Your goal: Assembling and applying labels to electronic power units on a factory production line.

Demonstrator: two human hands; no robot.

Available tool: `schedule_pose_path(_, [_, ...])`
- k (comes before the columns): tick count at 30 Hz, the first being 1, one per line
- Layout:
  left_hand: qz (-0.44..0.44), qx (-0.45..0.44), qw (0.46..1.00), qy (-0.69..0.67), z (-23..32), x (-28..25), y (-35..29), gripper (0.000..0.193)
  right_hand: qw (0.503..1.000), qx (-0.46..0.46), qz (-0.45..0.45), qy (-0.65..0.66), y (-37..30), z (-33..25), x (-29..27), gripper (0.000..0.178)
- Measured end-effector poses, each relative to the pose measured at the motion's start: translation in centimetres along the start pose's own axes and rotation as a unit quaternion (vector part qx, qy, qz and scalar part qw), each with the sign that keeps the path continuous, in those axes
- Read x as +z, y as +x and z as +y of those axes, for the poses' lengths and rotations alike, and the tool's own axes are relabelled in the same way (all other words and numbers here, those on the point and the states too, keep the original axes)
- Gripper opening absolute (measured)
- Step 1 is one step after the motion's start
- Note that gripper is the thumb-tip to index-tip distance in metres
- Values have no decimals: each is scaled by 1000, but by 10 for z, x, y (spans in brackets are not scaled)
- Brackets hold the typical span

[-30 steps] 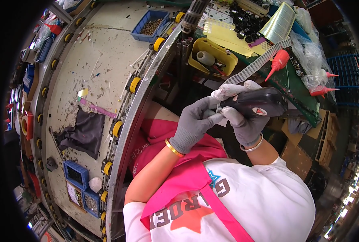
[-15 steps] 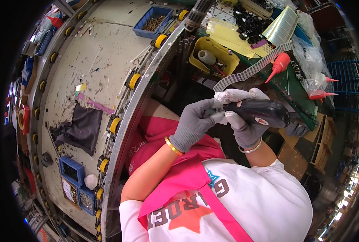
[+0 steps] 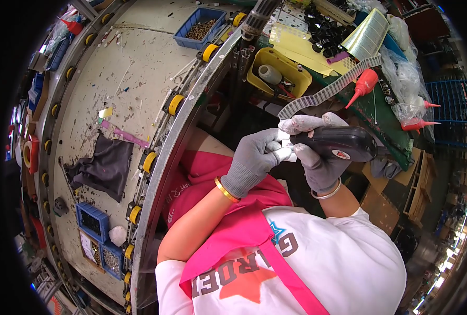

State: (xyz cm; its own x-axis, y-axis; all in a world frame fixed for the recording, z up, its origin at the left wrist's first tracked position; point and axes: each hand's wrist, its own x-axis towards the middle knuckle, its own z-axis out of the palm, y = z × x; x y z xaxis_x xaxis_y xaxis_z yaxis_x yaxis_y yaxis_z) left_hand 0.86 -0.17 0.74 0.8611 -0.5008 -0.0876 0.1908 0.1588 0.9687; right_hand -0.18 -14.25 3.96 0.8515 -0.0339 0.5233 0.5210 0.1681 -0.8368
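In my right hand (image 3: pixel 320 163), gloved in grey and white, lies a smooth black elongated object (image 3: pixel 349 143) with a small white and red sticker on its side. Fingers wrap around its left end, above and below; I cannot tell its exact kind. My left hand (image 3: pixel 257 160), in a grey glove, is closed in a pinch at that same end. A small whitish piece (image 3: pixel 287 143) shows between its fingertips, close against the black object. Just behind the hands, a long strip of small labels (image 3: pixel 330 90) hangs down from the green bench.
A yellow bin (image 3: pixel 250 79) with a bottle sits beyond my hands. Red squeeze bottles (image 3: pixel 363 86) and black parts (image 3: pixel 325 31) lie on the bench at right. Left, a roller-edged worktable (image 3: pixel 154 58) carries a dark cloth (image 3: pixel 105 167) and blue trays (image 3: pixel 92 221).
A whitish piece now shows more plainly between my left fingertips at the end of the black object. Both hands stay in nearly the same place, with the black object tilted slightly.
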Motion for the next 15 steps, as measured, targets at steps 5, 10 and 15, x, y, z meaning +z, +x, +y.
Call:
schedule_pose_path(5, [6, 4, 1000, -4, 2, 3, 1, 20, 999, -18, 35, 18, 0, -1, 4, 39])
schedule_pose_path(10, [1, -29, 996, -84, 1, 2, -2, 28, 999, -29, -3, -31, -2, 2, -4, 62])
schedule_pose_path(15, [-25, -38, 999, -18, 0, 0, 0, 31, 994, -29, -36, -96, -3, 3, -14, 60])
